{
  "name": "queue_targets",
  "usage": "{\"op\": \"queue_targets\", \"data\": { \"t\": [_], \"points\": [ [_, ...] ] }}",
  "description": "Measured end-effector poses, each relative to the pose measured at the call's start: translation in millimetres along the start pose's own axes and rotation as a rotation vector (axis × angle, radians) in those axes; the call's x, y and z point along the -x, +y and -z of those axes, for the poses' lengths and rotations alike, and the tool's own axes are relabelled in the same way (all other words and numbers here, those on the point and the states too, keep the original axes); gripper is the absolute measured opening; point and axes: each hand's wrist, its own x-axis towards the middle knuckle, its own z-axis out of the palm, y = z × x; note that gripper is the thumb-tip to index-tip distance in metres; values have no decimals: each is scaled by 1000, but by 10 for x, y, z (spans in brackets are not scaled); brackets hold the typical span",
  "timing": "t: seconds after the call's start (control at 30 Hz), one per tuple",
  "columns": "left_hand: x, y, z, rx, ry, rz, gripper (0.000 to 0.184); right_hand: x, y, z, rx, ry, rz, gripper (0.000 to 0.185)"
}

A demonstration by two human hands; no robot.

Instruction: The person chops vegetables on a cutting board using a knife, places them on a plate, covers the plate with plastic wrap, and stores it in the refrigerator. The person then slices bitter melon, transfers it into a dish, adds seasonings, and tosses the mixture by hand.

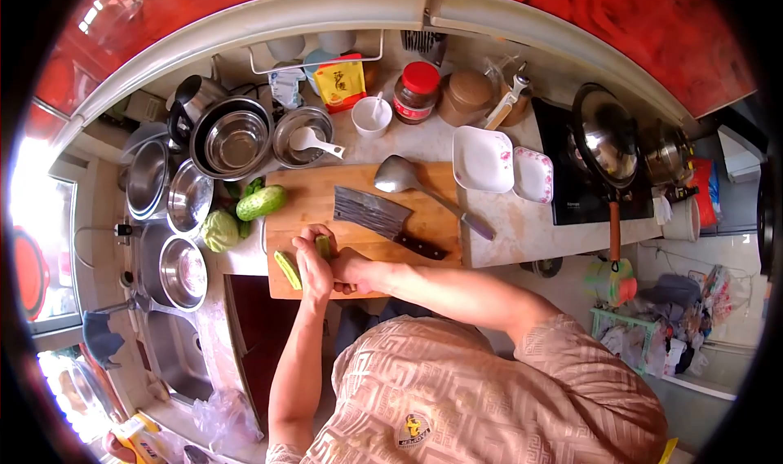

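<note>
As your two hands come close together left of and below the centre of the head view, a cut green piece (324, 247) shows in the narrow space between them. It lies just right of the fingers of your left hand (311, 260), and just above the curled fingers of your right hand (352, 270). Your left fingers are bent close beside its upper end; whether they alone grip it or your right hand shares the hold, you cannot tell from here. What your right fingers close on is hidden too.

A pale green strip (287, 270) lies on the cutting board (306, 207), just left of your left hand. Up and right of your hands, a cleaver (371, 213) rests flat on the board, its dark handle pointing to the lower right. Above it, a ladle (395, 174) lies with its bowl on the board. A whole green vegetable (261, 203) sits at the board's upper-left edge, near a round pale-green one (220, 232).
</note>
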Motion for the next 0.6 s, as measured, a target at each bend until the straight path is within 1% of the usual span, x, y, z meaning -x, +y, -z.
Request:
{"op": "queue_targets", "data": {
  "t": [0.03, 0.07, 0.1, 0.17, 0.2, 0.23, 0.27, 0.3, 0.33, 0.37, 0.43, 0.47, 0.5, 0.57, 0.6],
  "points": [
    [-25, 0, 5, 40, 9, 9, 74, -31, 39, 15, -48, -42, 30, 14],
    [-73, -7, -11, 215, 89, 81, 72, -19, 10, 28, -94, -84, 65, 13],
    [-90, 3, 34, 191, 122, 87, 70, 4, -3, 46, -90, -84, 67, 13],
    [-97, 24, 70, 337, 217, 162, 65, 75, 6, 65, -23, -108, 130, 13],
    [-99, 29, 92, 333, 217, 161, 65, 68, 28, 72, -86, -137, 123, 12],
    [-101, 34, 108, 476, 265, 196, 62, 72, 54, 100, -85, -137, 126, 12],
    [-125, 36, 120, 626, 317, 224, 59, 66, 64, 157, -85, -183, 169, 12],
    [-145, 27, 163, 630, 322, 216, 59, 57, 74, 212, -85, -232, 210, 12],
    [-147, 3, 233, 849, 300, 248, 57, 55, 102, 282, -97, -332, 230, 15],
    [-157, -21, 308, 1066, 272, 276, 56, 116, 110, 323, -95, -335, 233, 15],
    [-152, -74, 447, 1499, 83, 283, 55, 304, 114, 391, -287, -337, 209, 20],
    [-151, -50, 479, 1558, 76, 307, 55, 385, 123, 432, -350, -344, 182, 24],
    [-151, -4, 508, 1616, 68, 333, 54, 448, 160, 475, -394, -382, 220, 27],
    [-161, 75, 532, 1598, 45, 352, 54, 572, 240, 544, -586, -462, 232, 29],
    [-170, 148, 516, 1580, 23, 372, 53, 632, 315, 560, -657, -473, 279, 31]
  ]
}}
